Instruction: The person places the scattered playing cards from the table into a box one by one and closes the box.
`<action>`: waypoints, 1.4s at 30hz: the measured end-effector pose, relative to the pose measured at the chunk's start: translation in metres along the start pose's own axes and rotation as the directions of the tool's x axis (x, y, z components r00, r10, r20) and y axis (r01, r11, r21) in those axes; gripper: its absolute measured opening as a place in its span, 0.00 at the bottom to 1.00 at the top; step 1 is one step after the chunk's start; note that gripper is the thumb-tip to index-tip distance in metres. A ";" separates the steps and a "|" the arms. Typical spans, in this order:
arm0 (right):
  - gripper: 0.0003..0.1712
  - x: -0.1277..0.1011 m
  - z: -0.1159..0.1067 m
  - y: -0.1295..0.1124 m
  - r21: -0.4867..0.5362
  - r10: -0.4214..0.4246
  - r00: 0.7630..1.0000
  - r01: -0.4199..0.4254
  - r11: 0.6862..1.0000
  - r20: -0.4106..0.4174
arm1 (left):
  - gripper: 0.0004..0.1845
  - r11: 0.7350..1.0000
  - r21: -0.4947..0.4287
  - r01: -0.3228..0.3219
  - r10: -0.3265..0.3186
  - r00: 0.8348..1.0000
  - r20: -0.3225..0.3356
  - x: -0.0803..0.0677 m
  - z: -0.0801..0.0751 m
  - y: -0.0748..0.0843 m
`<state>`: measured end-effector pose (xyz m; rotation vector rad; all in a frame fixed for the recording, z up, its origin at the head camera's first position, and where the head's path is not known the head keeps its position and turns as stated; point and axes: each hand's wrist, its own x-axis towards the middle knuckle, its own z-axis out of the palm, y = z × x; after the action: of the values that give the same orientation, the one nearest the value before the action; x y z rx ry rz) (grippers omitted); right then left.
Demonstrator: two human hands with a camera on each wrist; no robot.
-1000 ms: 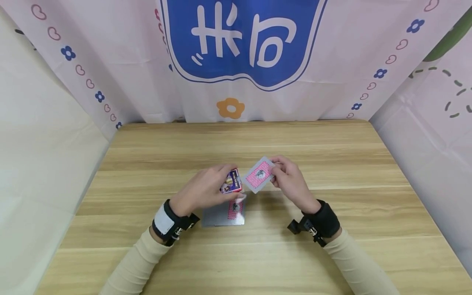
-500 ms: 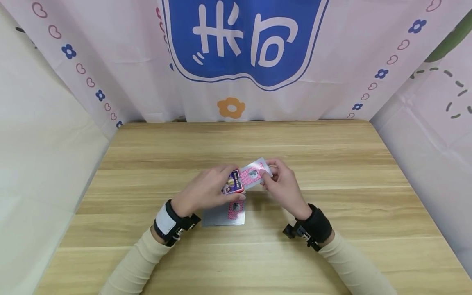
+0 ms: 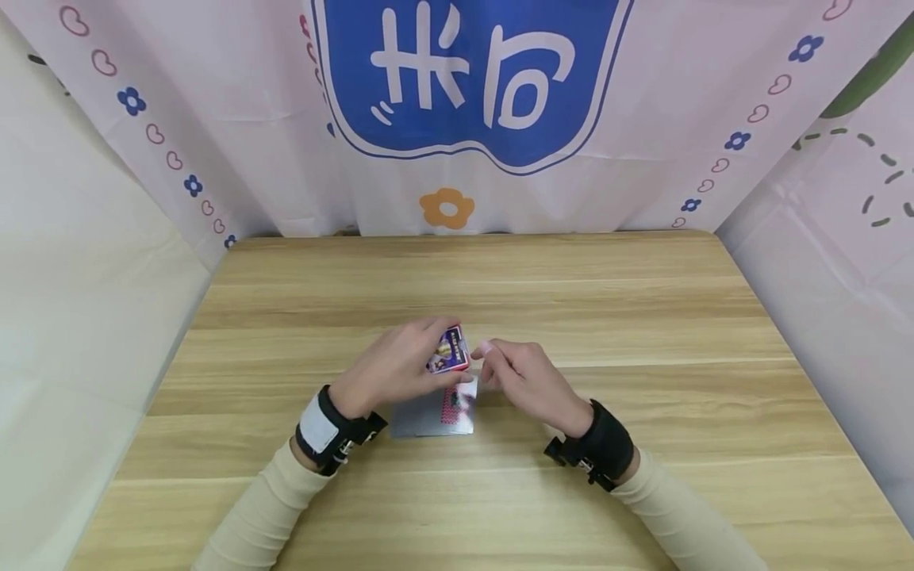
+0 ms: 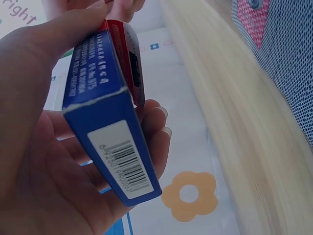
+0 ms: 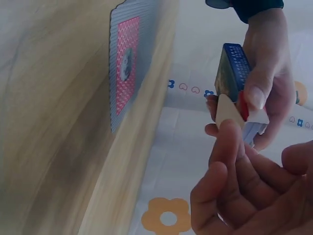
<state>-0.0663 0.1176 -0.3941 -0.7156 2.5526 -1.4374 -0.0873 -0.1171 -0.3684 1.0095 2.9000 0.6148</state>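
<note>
My left hand point(image 3: 400, 361) grips a small blue and red playing-card box point(image 3: 448, 351) by its sides, thumb on one edge and fingers on the opposite one. A barcode label point(image 4: 122, 159) shows on its closed end in the left wrist view. From its other end, facing my right hand point(image 3: 531, 381), a pale flap point(image 5: 228, 110) sticks out. In the right wrist view one fingertip of the right hand touches that flap; the thumb stands apart and the other fingers bend loosely. Below the box, silver-grey playing cards point(image 3: 421, 419) with a pink checked back lie on the table.
The wooden table point(image 3: 607, 277) extends round both hands. Behind it hangs a white curtain point(image 3: 264, 159) with a blue emblem and an orange flower. Black bands with small cameras sit on both wrists.
The right hand pushed a pink-backed card into the box's end; that card no longer shows outside. The right hand let go and now touches the flap. The left hand stayed in place.
</note>
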 end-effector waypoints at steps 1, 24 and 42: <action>0.24 0.000 0.001 0.001 -0.018 0.003 1.000 -0.003 1.000 -0.002 | 0.41 1.000 0.000 0.002 -0.002 1.000 -0.003 0.000 0.000 0.000; 0.23 0.006 0.022 0.022 -0.379 0.148 0.963 -0.055 0.924 0.223 | 0.43 1.000 0.010 0.011 -0.011 1.000 0.020 -0.002 -0.001 -0.002; 0.31 0.014 -0.021 -0.011 0.299 0.150 0.988 -0.134 0.945 -0.031 | 0.43 0.994 -0.064 0.087 -0.085 0.995 0.045 -0.013 -0.014 -0.022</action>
<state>-0.0818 0.1230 -0.3722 -0.4428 2.2944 -1.7557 -0.0925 -0.1456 -0.3652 0.8739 2.8490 0.6709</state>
